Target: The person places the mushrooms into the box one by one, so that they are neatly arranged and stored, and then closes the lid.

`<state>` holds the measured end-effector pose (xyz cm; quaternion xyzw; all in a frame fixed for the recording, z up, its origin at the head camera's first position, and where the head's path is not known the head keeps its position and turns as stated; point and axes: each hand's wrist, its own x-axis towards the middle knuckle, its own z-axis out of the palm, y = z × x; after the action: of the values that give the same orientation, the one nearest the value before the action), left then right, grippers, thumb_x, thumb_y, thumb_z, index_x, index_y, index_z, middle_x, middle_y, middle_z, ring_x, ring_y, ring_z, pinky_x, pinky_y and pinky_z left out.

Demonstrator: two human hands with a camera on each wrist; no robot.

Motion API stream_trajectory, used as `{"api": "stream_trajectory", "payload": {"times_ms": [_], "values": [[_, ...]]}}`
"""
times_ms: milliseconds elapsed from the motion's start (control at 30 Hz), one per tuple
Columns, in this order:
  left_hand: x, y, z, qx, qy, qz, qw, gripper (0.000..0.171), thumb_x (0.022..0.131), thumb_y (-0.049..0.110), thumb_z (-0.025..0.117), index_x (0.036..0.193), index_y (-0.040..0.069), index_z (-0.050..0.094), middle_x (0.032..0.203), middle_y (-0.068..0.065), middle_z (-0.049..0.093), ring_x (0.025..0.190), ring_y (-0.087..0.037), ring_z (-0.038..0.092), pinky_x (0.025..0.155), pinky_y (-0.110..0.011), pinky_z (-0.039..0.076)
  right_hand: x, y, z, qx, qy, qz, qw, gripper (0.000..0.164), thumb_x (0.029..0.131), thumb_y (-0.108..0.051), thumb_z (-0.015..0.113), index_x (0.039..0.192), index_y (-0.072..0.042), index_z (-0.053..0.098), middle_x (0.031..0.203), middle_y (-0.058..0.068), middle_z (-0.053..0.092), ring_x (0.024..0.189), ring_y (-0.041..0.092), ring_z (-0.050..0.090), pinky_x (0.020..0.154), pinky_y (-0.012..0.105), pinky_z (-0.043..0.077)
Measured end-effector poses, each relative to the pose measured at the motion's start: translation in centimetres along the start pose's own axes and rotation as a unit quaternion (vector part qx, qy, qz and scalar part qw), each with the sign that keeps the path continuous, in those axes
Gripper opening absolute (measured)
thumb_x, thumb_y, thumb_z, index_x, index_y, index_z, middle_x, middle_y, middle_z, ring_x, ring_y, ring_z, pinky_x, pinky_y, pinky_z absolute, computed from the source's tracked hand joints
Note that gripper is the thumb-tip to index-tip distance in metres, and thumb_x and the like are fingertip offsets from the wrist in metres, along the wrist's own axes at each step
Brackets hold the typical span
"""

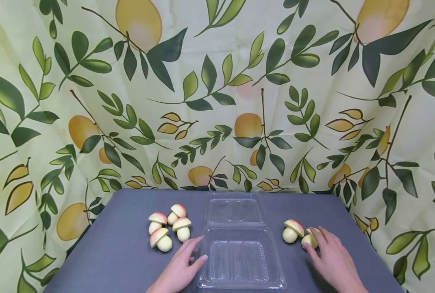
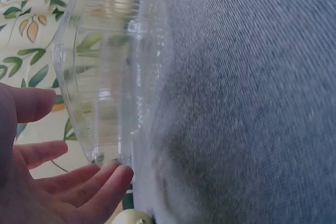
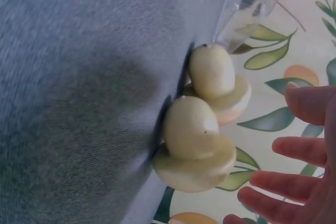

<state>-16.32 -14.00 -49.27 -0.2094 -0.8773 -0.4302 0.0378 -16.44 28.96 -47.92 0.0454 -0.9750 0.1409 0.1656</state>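
My right hand (image 1: pixel 331 254) reaches over the nearer of two toy mushrooms (image 1: pixel 308 241) on the right, partly covering it in the head view. Apart from both mushrooms in the right wrist view, its fingers (image 3: pixel 283 186) are spread. The other mushroom (image 1: pixel 290 235) lies just left, pale stem and pinkish cap showing. At the left rim of a clear plastic clamshell container (image 1: pixel 237 264), my left hand (image 1: pixel 182 260) holds nothing. Its fingers are extended beside the container wall (image 2: pixel 105 93) in the left wrist view. The container's lid (image 1: pixel 233 209) is folded back, away from me.
Several more toy mushrooms (image 1: pixel 159 240) lie grouped on the left of the dark grey tabletop (image 1: pixel 104 244). A fabric backdrop (image 1: pixel 217 142) with a fruit and leaf print surrounds the table's back and sides.
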Motion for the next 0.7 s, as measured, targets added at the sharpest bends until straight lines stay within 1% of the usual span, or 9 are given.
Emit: {"api": "stream_trajectory", "payload": {"times_ms": [200, 400, 500, 567, 700], "values": [[0.1, -0.3, 0.4, -0.024, -0.023, -0.011, 0.9994, 0.054, 0.100, 0.028, 0.065, 0.147, 0.005, 0.049, 0.138, -0.011, 0.055, 0.112, -0.029, 0.062, 0.084, -0.035, 0.057, 0.2, 0.6, 0.0, 0.020, -0.013, 0.023, 0.999, 0.055, 0.096, -0.032, 0.071, 0.131, 0.008, 0.059, 0.132, 0.037, 0.051, 0.119, 0.058, 0.047, 0.087, 0.072, 0.043], [0.2, -0.3, 0.5, -0.054, -0.043, -0.029, 0.9972, 0.058, 0.100, 0.027, 0.065, 0.150, 0.005, 0.045, 0.142, -0.016, 0.052, 0.114, -0.033, 0.062, 0.079, -0.028, 0.057, 0.9, 1.4, 0.2, 0.042, -0.024, 0.049, 0.998, 0.056, 0.099, -0.035, 0.066, 0.135, 0.007, 0.057, 0.134, 0.035, 0.051, 0.120, 0.058, 0.047, 0.082, 0.076, 0.043], [0.2, -0.2, 0.6, -0.072, -0.040, -0.025, 0.9963, 0.057, 0.100, 0.023, 0.065, 0.149, 0.004, 0.045, 0.143, -0.018, 0.051, 0.113, -0.035, 0.063, 0.078, -0.027, 0.057, 1.2, 1.8, 0.3, 0.046, -0.027, 0.059, 0.997, 0.056, 0.099, -0.036, 0.065, 0.135, 0.006, 0.056, 0.133, 0.034, 0.051, 0.119, 0.058, 0.047, 0.081, 0.077, 0.042], [0.3, -0.3, 0.6, -0.080, -0.035, -0.021, 0.9960, 0.056, 0.099, 0.021, 0.066, 0.148, 0.003, 0.046, 0.142, -0.019, 0.052, 0.113, -0.035, 0.064, 0.078, -0.027, 0.057, 1.3, 2.0, 0.4, 0.053, -0.026, 0.061, 0.996, 0.056, 0.100, -0.036, 0.064, 0.136, 0.007, 0.056, 0.133, 0.035, 0.051, 0.119, 0.058, 0.048, 0.082, 0.077, 0.042], [0.4, -0.3, 0.7, -0.098, -0.032, -0.026, 0.9944, 0.055, 0.099, 0.018, 0.066, 0.147, 0.002, 0.047, 0.141, -0.020, 0.053, 0.113, -0.036, 0.064, 0.079, -0.026, 0.057, 1.5, 2.4, 0.7, 0.070, -0.013, 0.059, 0.996, 0.055, 0.100, -0.034, 0.065, 0.135, 0.008, 0.056, 0.131, 0.035, 0.053, 0.117, 0.057, 0.049, 0.086, 0.074, 0.042]]}}
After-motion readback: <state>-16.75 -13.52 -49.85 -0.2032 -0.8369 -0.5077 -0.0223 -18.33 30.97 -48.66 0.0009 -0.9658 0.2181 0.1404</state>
